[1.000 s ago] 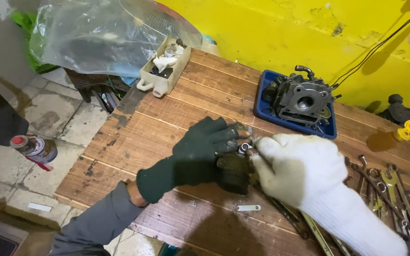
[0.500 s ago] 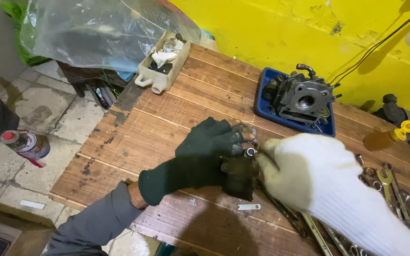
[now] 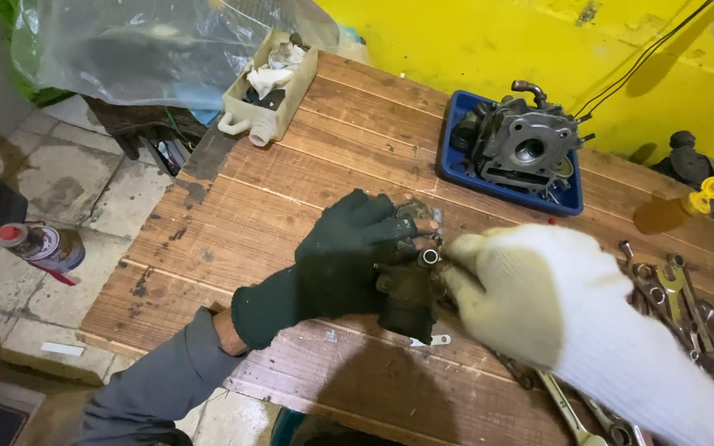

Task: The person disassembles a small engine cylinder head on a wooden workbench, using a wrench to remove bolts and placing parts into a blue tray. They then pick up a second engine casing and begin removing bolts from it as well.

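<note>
The left hand, in a dark green fingerless glove, wraps around a grimy dark metal part held just above the table. The right hand, in a white knit glove, has slid closer since a second ago and now pinches at the part's small shiny round fitting, so the work has narrowed to that top end. The table is rough, stained planks. Behind sits a blue tray holding a grey cast engine piece; steel wrenches lie to the right.
</note>
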